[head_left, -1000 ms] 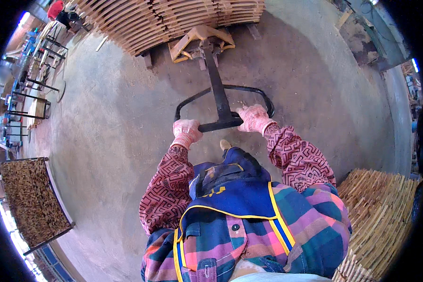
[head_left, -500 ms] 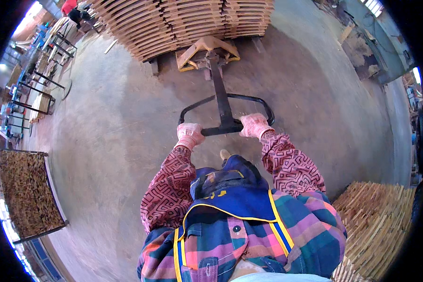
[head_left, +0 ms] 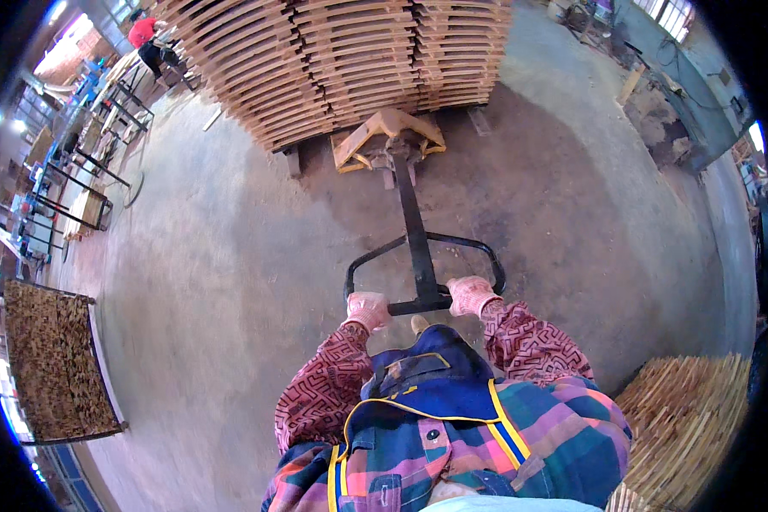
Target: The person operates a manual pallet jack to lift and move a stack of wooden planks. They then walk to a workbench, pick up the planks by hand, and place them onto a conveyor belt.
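Both hands wear pale pinkish work gloves and grip the black loop handle (head_left: 420, 247) of a pallet jack. My left hand (head_left: 369, 311) is closed round the left end of the handle's near bar. At the right end of that bar, my right hand (head_left: 470, 295) is wrapped round it, close to the central shaft. The shaft runs away from me to the jack's worn yellow body (head_left: 390, 136). Just beyond it stands a tall stack of wooden slats (head_left: 358, 64) in several layered columns, raised off the floor on supports.
A dense stack of thin wood strips (head_left: 687, 418) stands at the near right. At the left is a framed block of wood pieces (head_left: 60, 363). Metal-framed benches (head_left: 85, 183) line the far left, where a person in red (head_left: 145, 38) bends over. Grey machinery (head_left: 691, 94) stands far right.
The handle and both hands have come lower in the view, nearer my body. The jack's body and the slat stack also appear lower, and more of the stack shows. Both grips stay closed.
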A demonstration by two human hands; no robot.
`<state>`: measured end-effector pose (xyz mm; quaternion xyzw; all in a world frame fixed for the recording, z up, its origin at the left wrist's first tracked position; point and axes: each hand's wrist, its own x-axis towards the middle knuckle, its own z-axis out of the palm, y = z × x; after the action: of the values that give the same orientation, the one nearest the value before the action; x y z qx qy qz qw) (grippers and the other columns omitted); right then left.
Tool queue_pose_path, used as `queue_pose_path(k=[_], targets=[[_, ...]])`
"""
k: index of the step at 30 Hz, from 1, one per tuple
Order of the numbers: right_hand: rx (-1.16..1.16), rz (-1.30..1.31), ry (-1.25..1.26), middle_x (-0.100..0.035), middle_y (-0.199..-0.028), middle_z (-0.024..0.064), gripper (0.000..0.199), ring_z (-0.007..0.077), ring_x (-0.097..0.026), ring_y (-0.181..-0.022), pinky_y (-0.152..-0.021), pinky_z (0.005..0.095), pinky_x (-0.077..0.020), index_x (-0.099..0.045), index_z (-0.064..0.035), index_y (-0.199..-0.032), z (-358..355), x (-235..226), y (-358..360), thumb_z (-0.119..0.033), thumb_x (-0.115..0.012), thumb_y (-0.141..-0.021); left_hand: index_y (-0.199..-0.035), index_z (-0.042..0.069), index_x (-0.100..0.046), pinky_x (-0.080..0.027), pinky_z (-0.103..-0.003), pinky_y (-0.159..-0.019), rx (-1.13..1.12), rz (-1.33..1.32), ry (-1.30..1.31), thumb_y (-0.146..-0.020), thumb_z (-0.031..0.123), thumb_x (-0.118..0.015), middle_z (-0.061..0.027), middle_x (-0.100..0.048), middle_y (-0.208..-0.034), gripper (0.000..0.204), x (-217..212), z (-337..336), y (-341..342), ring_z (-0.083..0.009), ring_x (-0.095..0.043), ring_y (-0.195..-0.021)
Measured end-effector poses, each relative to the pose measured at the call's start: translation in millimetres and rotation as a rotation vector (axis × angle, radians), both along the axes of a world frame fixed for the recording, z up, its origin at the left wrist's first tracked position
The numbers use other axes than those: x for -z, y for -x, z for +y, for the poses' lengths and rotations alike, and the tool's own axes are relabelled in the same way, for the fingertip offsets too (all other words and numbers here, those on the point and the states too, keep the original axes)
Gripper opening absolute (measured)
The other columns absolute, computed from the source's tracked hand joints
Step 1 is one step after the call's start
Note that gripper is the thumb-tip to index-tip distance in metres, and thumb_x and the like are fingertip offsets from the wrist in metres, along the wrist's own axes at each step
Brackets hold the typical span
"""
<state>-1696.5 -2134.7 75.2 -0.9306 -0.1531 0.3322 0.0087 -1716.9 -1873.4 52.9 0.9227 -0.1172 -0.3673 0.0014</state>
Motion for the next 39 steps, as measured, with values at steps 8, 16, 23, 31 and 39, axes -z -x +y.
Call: queue_pose_path(k=[8, 16, 23, 31, 39], targets=[[0.079, -0.068, 0.032, -0.072, -0.106, 0.0213, 0.032, 0.0349, -0.072, -0.099, -0.085, 0.0477, -0.0573, -0.077, -0.0053, -0.101, 12, -25, -13, -0.024, -0.064, -0.08, -0.086, 0.015, -0.079, -0.058, -0.044, -0.074, -0.161, -0.389, 0.085, -0.071, 0.031, -0.066, -0.0118, -0.075, -0.088, 0.025, 35, 3, 26, -0.0302, -0.074, -0.086], [0.072, -0.076, 0.049, -0.074, -0.105, 0.0197, 0.036, 0.0358, -0.071, -0.1, -0.085, 0.0453, -0.0572, -0.076, -0.0079, -0.108, 4, -38, -17, -0.025, -0.064, -0.079, -0.099, 0.018, -0.078, -0.056, -0.043, -0.082, -0.135, -0.243, 0.058, -0.08, 0.032, -0.065, -0.0107, -0.075, -0.094, 0.027, -20, -2, -7, -0.0306, -0.073, -0.093], [-0.204, 0.036, 0.119, -0.072, -0.111, 0.0199, 0.045, 0.0332, -0.069, -0.106, -0.092, 0.0419, -0.054, -0.072, -0.0039, -0.112, 14, -138, -86, -0.021, -0.066, -0.071, -0.103, 0.024, -0.078, -0.057, -0.043, -0.083, 0.06, -0.199, -0.013, -0.077, 0.032, -0.066, -0.0062, -0.076, -0.091, 0.03, -88, 25, -73, -0.0278, -0.073, -0.092], [0.268, -1.582, -1.191, -0.068, -0.117, 0.0174, 0.04, 0.0345, -0.065, -0.108, -0.094, 0.0435, -0.0508, -0.064, -0.0043, -0.123, 8, -299, -195, -0.03, -0.07, -0.092, -0.127, 0.002, -0.064, -0.044, -0.039, -0.105, -0.627, -1.825, 0.966, -0.08, 0.014, -0.081, -0.0114, -0.068, -0.119, 0.051, -348, 48, -105, -0.027, -0.062, -0.113], [0.097, -0.602, -0.78, -0.07, -0.108, 0.0138, 0.049, 0.0334, -0.067, -0.096, -0.085, 0.0451, -0.0526, -0.062, -0.0097, -0.131, 8, -32, 14, -0.029, -0.071, -0.086, -0.125, 0.02, -0.066, -0.041, -0.054, -0.108, -0.355, -0.733, 0.215, -0.078, 0.039, -0.077, -0.0122, -0.064, -0.124, 0.052, 14, 96, 121, -0.0339, -0.056, -0.122]])
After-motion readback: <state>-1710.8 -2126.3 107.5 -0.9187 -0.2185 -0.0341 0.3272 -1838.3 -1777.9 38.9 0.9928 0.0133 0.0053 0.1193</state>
